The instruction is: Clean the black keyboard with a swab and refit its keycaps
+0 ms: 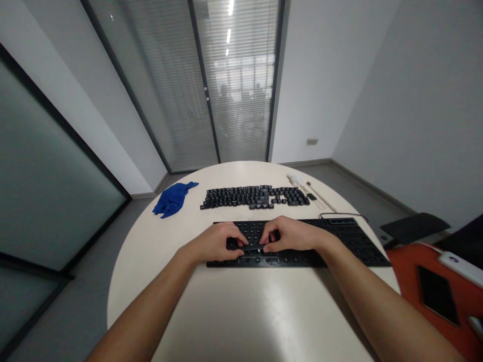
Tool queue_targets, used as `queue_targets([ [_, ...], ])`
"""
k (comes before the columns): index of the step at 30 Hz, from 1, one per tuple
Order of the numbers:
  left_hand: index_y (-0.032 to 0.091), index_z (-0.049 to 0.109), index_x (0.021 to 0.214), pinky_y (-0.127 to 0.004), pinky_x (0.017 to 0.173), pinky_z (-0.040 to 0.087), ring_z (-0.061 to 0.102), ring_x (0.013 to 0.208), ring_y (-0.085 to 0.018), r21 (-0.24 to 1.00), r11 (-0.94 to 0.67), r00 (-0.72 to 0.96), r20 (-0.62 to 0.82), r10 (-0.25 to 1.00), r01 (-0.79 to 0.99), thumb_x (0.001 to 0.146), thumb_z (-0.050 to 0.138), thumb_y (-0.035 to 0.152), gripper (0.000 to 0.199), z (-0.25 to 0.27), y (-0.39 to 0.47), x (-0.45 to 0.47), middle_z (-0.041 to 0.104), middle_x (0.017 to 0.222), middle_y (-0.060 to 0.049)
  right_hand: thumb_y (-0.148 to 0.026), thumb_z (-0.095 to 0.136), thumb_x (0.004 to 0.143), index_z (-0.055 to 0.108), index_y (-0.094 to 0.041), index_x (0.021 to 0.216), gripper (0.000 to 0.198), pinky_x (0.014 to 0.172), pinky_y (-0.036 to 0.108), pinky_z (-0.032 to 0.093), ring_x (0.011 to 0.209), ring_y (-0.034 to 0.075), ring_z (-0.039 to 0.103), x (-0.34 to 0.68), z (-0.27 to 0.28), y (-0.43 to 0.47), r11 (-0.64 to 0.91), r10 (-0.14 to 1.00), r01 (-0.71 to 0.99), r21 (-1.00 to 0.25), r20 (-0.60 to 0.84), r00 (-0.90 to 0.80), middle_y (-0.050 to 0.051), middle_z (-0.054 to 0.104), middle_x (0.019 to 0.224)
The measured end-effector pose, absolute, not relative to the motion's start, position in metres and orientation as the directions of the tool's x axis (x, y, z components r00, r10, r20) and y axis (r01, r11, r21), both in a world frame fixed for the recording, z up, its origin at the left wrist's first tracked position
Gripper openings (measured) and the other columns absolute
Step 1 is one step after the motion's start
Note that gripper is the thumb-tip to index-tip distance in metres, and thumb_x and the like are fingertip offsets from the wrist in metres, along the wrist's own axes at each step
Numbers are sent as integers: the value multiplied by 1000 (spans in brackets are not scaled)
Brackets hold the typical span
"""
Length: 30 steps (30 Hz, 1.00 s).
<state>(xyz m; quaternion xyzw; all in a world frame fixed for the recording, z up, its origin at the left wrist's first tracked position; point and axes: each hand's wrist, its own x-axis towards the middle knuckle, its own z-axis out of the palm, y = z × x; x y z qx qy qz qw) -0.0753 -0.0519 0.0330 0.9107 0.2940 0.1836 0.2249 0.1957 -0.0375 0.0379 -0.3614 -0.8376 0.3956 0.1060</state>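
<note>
A black keyboard base [302, 259] with its keycaps off lies across the table in front of me, bare key sockets showing. Just above its lower left part I hold a long black keycap, a space bar [252, 247], level between both hands. My left hand [219, 242] pinches its left end between thumb and fingers. At the other end, my right hand [292, 234] closes on it in the same way. The underside of the space bar is mostly hidden. Behind the base, many loose black keycaps [234, 197] are laid out in keyboard order.
On the round white table [226, 317] a crumpled blue cloth [172, 199] lies at the far left. At the far right are a white fluffy brush [295, 179], a thin stick [320, 196] and a wire tool [319, 202]. A dark phone-like slab [437, 294] rests on an orange seat [405, 271].
</note>
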Motion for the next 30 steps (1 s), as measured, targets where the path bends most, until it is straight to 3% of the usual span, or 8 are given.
queue_targets([
  [30,24,81,103,-30,87,49,67,92,-19,614,-692,831,102,547,380,79,83,25,24,34,-50,-76,78,99,-3,-39,81,72,80,-19,90,27,68,26,45,76,17,62,194,39,-42,396,647,531,-749,-182,-740,2,78,86],
])
